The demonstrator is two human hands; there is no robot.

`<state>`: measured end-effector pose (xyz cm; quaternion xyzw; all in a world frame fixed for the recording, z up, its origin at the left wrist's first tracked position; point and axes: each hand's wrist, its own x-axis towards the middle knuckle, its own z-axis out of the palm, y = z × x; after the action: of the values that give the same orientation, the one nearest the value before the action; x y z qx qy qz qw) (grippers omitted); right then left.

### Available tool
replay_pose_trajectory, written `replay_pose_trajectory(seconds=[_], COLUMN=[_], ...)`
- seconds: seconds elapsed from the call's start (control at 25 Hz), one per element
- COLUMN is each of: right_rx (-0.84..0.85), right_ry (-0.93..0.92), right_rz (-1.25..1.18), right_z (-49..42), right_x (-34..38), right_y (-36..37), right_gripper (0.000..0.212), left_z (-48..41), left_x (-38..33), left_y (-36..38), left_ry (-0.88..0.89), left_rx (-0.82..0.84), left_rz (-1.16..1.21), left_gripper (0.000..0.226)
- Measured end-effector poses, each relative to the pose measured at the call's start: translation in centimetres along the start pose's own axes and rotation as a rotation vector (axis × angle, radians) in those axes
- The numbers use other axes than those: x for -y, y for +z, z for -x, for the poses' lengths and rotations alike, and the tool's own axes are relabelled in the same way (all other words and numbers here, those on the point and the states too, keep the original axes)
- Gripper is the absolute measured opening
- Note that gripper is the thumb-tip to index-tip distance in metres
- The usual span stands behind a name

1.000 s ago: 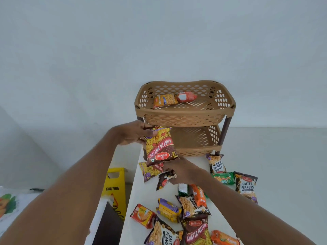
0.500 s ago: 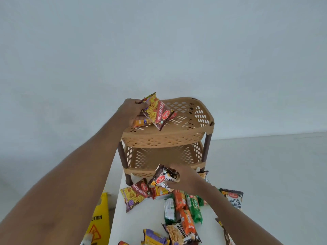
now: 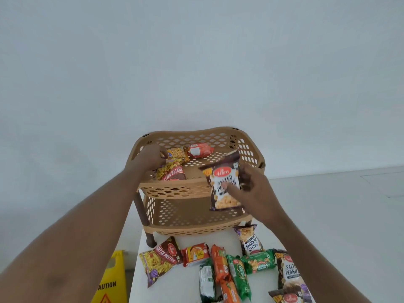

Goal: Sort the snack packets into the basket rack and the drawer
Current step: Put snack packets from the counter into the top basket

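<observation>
White wall (image 3: pixel 196 62) fills the upper view, pale floor (image 3: pixel 338 215) to the right. White table (image 3: pixel 175 287) runs down the middle bottom. Yellow caution sign (image 3: pixel 110 281) stands on the floor left of the table.

Tan 2-tier basket rack (image 3: pixel 196 189) stands at the table's far end on dark brown legs. Lower tier shows no packets in the visible part.

Left hand (image 3: pixel 145 160) reaches over the top tier's left rim, fingers curled down, touching the Khatta Meetha packet (image 3: pixel 171 172) that lies in the top tier front-left; whether it is gripped or only touched, cannot tell. Behind it in the same tier: a yellow packet (image 3: pixel 176 153) and a red packet (image 3: pixel 199 150), side by side.

Right hand (image 3: pixel 254 189) grips a Salted Peanuts packet (image 3: pixel 225 184), thumb across its front, fingers behind its right edge. Packet is upright, slightly tilted, held in the air in front of the rack's right side, overlapping the top tier's front rim.

Loose packets on the table in front of the rack: a second Khatta Meetha packet (image 3: pixel 160 261) at left, small red packet (image 3: pixel 195 254) beside it, orange packet (image 3: pixel 220 265), 2 green packets (image 3: pixel 239 276), white-and-green packet (image 3: pixel 206 281), 2 more Salted Peanuts packets, 1 near the rack's right leg (image 3: pixel 249 239), 1 at the right edge (image 3: pixel 288 270).
</observation>
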<state>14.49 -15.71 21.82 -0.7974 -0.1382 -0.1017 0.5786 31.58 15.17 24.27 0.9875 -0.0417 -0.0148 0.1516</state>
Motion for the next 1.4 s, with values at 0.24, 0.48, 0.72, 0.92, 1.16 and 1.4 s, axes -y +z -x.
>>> replay_pose_trajectory(seconds=[0.24,0.48,0.72,0.92,1.16,1.4], right_rx=[-0.202,-0.069,0.119,0.162,0.201,0.499], right_ry=[0.077,0.324,0.568,0.622,0.208,0.204], right_rz=[0.036,0.230,0.407,0.451,0.987,1.134], right_z=[-7.2,-13.5,-16.3,-16.9,-16.8,-16.0], right_x=[3.2,1.2,-0.2,-0.9,-0.5,0.8], right_y=[1.2,4.0,8.2,11.1,12.0,12.5], right_gripper=[0.044,0.046,0.066,0.092,0.072,0.034], left_z=[1.5,2.8,2.7,2.4,2.8,3.6], left_x=[-3.1,-2.5,-0.6,0.4,-0.5,-1.3], left_y=[0.7,1.1,0.2,0.2,0.5,0.8], left_ry=[0.086,0.150,0.099,0.122,0.013,-0.007], left_rx=[0.012,0.219,0.222,0.241,0.045,0.284], left_rz=[-0.014,-0.302,-0.292,-0.190,-0.015,-0.095], left_gripper=[0.037,0.051,0.047,0.037,0.018,0.035])
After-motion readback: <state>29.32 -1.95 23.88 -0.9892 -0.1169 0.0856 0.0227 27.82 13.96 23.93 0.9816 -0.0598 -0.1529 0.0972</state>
